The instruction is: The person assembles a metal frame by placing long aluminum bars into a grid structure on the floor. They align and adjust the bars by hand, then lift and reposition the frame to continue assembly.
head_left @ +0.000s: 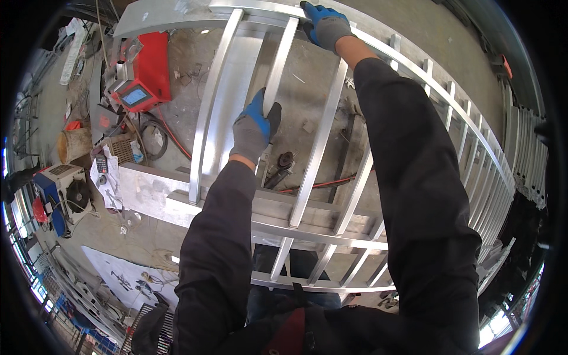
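Observation:
A long frame of silver metal bars (322, 136) lies flat below me, with cross rails and many parallel uprights. My left hand (254, 127), in a grey and blue glove, is closed around one upright bar (278, 62) near its middle. My right hand (324, 25), gloved the same way, grips the far top rail (414, 68) of the frame. Both arms wear dark sleeves and reach forward over the bars.
A red machine with a small screen (142, 77) stands on the concrete floor at the left, with cables (171, 136) trailing from it. A blue fan unit (62, 195), a bucket (74, 145) and a tool (281, 168) under the bars lie nearby. More metal bars (526, 165) are stacked at right.

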A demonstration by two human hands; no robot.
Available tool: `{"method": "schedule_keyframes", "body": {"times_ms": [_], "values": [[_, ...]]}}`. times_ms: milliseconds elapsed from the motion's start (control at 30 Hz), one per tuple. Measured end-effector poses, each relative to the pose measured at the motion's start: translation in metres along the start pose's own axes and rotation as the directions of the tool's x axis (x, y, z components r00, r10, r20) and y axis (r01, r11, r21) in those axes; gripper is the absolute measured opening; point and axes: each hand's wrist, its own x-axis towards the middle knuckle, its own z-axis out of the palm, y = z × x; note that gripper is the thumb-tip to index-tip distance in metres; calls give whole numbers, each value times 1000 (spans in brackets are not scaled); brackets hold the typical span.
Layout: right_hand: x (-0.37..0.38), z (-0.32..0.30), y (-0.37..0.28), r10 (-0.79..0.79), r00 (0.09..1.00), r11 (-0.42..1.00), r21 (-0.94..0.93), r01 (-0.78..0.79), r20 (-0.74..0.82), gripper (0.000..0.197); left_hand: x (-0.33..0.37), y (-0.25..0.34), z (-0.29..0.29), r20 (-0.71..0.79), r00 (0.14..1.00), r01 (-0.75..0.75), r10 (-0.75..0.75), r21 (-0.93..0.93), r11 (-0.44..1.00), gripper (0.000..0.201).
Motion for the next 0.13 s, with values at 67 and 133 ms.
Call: {"method": "schedule_keyframes", "body": {"times_ms": [67, 133], "values": [[-2, 2, -8, 32, 999, 999, -41, -31, 19, 73, -7, 7, -4, -39, 999, 13, -7, 131, 991, 70], [-2, 0, -12, 71, 997, 994, -81, -68, 34, 84, -6, 16, -12, -45, 999, 40, -30, 240, 970, 80]]}}
